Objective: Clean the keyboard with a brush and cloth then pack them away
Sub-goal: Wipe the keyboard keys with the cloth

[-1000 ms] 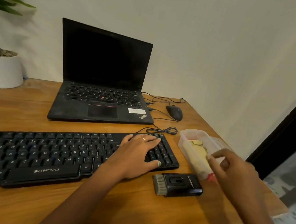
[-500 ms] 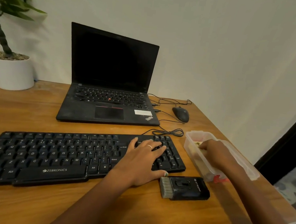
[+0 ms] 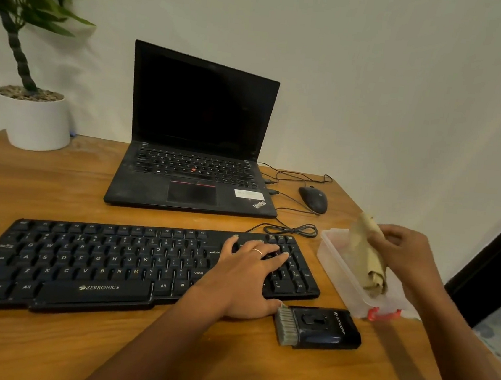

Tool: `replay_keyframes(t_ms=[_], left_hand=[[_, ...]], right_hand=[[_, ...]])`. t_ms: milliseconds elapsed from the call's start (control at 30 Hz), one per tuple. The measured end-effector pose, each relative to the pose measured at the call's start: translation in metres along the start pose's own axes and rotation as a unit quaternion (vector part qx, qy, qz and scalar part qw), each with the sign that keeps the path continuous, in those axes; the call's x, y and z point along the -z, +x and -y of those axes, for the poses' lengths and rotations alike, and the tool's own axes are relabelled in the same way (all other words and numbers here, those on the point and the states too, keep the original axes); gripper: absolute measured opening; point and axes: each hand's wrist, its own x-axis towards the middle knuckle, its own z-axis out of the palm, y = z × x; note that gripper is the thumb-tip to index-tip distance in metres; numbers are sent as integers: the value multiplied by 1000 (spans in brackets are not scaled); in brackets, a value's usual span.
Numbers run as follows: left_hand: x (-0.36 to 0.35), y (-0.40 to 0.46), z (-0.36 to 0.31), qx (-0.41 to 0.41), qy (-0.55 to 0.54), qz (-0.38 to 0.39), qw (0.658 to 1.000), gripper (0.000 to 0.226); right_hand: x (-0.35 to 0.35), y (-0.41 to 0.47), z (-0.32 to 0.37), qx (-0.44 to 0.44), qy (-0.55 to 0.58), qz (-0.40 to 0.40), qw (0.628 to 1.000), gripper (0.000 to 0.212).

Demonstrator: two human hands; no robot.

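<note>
Nearest on the wooden tabletop [image 3: 40, 350] lies the black brush [image 3: 316, 328], bristles pointing left, just beside the keyboard's front right corner. The left hand [image 3: 244, 277] rests flat on the right end of the black keyboard [image 3: 117, 265], fingers spread and straight over the keys. To the right, the right hand [image 3: 403, 252] pinches a crumpled tan cloth [image 3: 365, 257], fingers clamped on its upper part, its lower end hanging into the clear plastic container [image 3: 332, 265]. Farther back sit an open laptop [image 3: 196, 134], a mouse [image 3: 313, 199] and a potted plant [image 3: 34, 117].
</note>
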Motion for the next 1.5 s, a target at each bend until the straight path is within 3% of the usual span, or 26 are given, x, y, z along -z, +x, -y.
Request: replay_keyframes(t_ms=[67, 133, 200, 267, 333, 400, 633, 767, 867, 1100, 1233, 1333, 1400, 1500], left_hand=[[1, 0, 2, -6, -13, 3, 1000, 80], [4, 0, 3, -8, -45, -4, 999, 78], [7, -1, 2, -5, -105, -33, 994, 74], [11, -2, 0, 7, -175, -86, 981, 63], [13, -2, -1, 27, -207, -146, 967, 59], [15, -1, 0, 41, -192, -179, 964, 67], [9, -3, 23, 118, 25, -129, 984, 108], [6, -3, 25, 140, 59, -72, 986, 126], [4, -2, 28, 129, 62, -20, 989, 127], [10, 1, 30, 105, 63, 39, 992, 128], [13, 3, 32, 99, 58, 38, 993, 128], [16, 2, 38, 107, 49, 42, 992, 130], [19, 1, 42, 114, 46, 45, 991, 129], [21, 1, 43, 119, 46, 46, 991, 130]], right_hand=[[1, -7, 15, -19, 139, 1, 990, 22], [-2, -15, 33, -49, 282, 42, 957, 15], [-11, -21, 45, -73, 414, 124, 899, 14], [-27, -21, 53, -99, 488, 224, 838, 25], [-44, -20, 59, -136, 555, 269, 776, 38], [-57, -17, 59, -150, 626, 274, 714, 49], [-74, -13, 46, -161, 702, 290, 630, 50], [-72, -13, 37, -159, 698, 275, 642, 63], [-72, -11, 36, -164, 671, 251, 678, 71], [-80, -12, 31, -109, 571, 194, 790, 37], [-82, -23, 35, -48, 404, 148, 901, 30], [-84, -29, 33, 56, 216, 90, 971, 28], [-88, -31, 26, 176, 87, 77, 978, 35], [-95, -33, 15, 294, -118, 113, 942, 44]])
